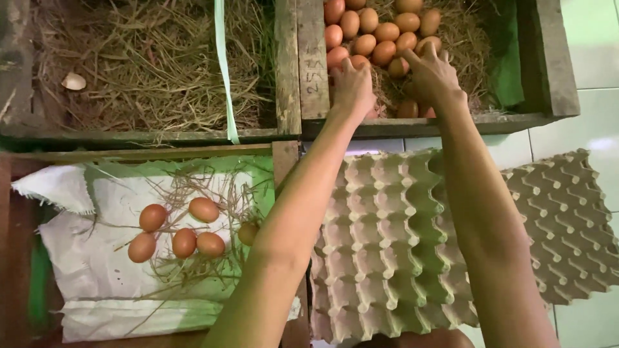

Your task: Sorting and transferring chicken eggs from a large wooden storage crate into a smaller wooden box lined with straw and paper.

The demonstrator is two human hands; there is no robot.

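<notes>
Both hands in the far right egg crate.
I see the left hand [351,87] curled over a brown egg [358,62], grip unclear; the right hand [433,76], fingers spread, touches another egg [428,44]. Empty egg tray [387,258] lies near, below them.

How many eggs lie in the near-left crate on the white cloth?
6: five brown eggs clustered on the cloth, one more at the right, partly behind the left forearm; others may be hidden.
</notes>
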